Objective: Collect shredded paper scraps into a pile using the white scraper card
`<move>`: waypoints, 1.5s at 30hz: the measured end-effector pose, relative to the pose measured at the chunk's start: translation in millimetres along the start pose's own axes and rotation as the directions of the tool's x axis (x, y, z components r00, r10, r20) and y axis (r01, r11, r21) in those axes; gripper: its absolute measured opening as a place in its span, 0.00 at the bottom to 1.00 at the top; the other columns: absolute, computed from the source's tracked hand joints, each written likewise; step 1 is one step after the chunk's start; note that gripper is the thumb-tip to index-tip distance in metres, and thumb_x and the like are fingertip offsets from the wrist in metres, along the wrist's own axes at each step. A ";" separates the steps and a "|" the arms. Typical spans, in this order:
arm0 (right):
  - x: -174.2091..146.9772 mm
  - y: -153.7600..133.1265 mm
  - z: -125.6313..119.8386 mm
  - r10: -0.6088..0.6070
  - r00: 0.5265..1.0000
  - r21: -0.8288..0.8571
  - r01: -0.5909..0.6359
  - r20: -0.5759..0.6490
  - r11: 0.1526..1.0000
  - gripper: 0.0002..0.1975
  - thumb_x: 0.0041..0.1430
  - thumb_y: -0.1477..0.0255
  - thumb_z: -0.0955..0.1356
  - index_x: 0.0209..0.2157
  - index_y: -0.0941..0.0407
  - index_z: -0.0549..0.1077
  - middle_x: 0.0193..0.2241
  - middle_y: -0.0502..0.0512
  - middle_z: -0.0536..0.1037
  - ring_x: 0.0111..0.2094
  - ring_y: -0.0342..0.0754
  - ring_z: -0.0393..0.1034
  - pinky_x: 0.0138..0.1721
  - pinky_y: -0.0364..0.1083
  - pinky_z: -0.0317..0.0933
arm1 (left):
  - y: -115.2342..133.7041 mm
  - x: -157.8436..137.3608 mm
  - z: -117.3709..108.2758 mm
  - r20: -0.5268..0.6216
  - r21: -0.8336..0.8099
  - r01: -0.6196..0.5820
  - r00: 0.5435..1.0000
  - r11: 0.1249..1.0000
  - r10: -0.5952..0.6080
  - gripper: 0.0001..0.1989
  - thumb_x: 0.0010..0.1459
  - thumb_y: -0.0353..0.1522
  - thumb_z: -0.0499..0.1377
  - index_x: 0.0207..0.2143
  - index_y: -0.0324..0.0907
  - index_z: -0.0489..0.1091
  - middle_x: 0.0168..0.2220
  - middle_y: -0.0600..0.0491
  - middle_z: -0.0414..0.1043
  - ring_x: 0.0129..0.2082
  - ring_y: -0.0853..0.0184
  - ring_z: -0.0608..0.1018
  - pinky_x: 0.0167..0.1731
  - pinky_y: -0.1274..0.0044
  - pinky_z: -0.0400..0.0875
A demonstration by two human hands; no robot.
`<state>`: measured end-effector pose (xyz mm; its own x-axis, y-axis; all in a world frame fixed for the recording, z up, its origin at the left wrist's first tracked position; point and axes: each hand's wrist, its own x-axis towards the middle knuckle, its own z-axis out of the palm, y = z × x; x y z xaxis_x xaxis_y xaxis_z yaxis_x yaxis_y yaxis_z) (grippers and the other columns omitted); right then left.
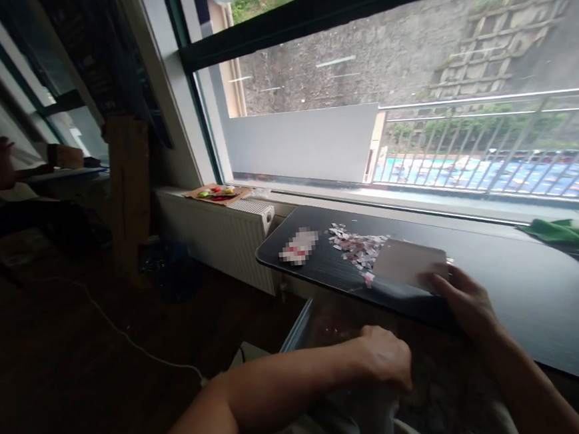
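Note:
In the head view my right hand grips a thin, flat grey rectangular sheet by its near right corner, low over the dark table. Left of the sheet, touching its edge, lies a loose pile of small paper scraps. My left hand is closed below the table's front edge, on a clear plastic bag with a bluish edge; its fingertips are turned away from view. Farther left on the table is a small pale item with red marks, blurred out by pixels.
A green cloth lies at the table's right end by the window. Left of the table stands a white radiator, with a cardboard tray of colourful items on top. A white cable crosses the floor. Another person sits far left.

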<state>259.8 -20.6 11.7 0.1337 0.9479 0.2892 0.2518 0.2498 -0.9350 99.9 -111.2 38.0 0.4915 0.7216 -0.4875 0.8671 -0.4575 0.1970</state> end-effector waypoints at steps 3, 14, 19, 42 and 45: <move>-0.5 -1.8 3.5 0.062 0.998 0.093 -0.062 0.001 0.994 0.19 0.40 0.62 0.70 0.36 0.56 0.72 0.31 0.52 0.78 0.31 0.47 0.72 0.33 0.45 0.66 | -0.1 -4.6 2.7 -0.016 0.022 0.041 0.999 0.999 -0.041 0.22 0.46 0.36 0.56 0.43 0.34 0.70 0.38 0.38 0.74 0.41 0.55 0.75 0.38 0.69 0.71; 0.8 5.6 7.3 0.018 0.999 0.060 -0.021 0.045 0.998 0.17 0.43 0.66 0.68 0.37 0.58 0.71 0.30 0.52 0.77 0.30 0.47 0.71 0.33 0.46 0.65 | 1.5 -6.4 4.9 -0.077 0.098 0.040 0.997 0.994 -0.032 0.17 0.46 0.31 0.53 0.37 0.33 0.74 0.35 0.37 0.75 0.38 0.51 0.76 0.36 0.67 0.72; 1.0 10.8 8.2 0.022 0.999 0.152 -0.028 0.044 0.988 0.17 0.43 0.64 0.68 0.37 0.57 0.71 0.30 0.52 0.77 0.31 0.48 0.72 0.33 0.46 0.66 | 1.9 -7.8 5.0 -0.093 0.089 0.031 0.995 0.996 -0.023 0.17 0.46 0.31 0.54 0.37 0.32 0.74 0.34 0.37 0.75 0.38 0.52 0.76 0.37 0.68 0.72; -1.3 0.3 3.5 0.036 0.973 -0.106 -0.061 -0.228 0.992 0.17 0.43 0.67 0.64 0.37 0.56 0.70 0.28 0.53 0.73 0.28 0.48 0.66 0.28 0.45 0.62 | 0.0 -5.7 9.9 -0.116 0.091 0.033 0.993 0.995 -0.022 0.18 0.46 0.32 0.53 0.37 0.33 0.74 0.34 0.37 0.75 0.37 0.52 0.76 0.37 0.67 0.71; -1.4 1.0 3.4 0.044 0.968 -0.068 -0.063 -0.248 0.996 0.17 0.43 0.67 0.63 0.38 0.57 0.69 0.29 0.53 0.73 0.28 0.48 0.65 0.28 0.45 0.62 | 0.0 -5.9 9.5 -0.113 0.088 0.034 0.993 0.996 -0.024 0.17 0.46 0.31 0.53 0.37 0.33 0.75 0.34 0.36 0.75 0.38 0.52 0.76 0.37 0.67 0.71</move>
<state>256.7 -21.0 9.7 0.3779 0.8794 0.2894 0.3073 0.1757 -0.9352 96.2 -120.3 32.8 0.4765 0.7865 -0.3930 0.8729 -0.4764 0.1049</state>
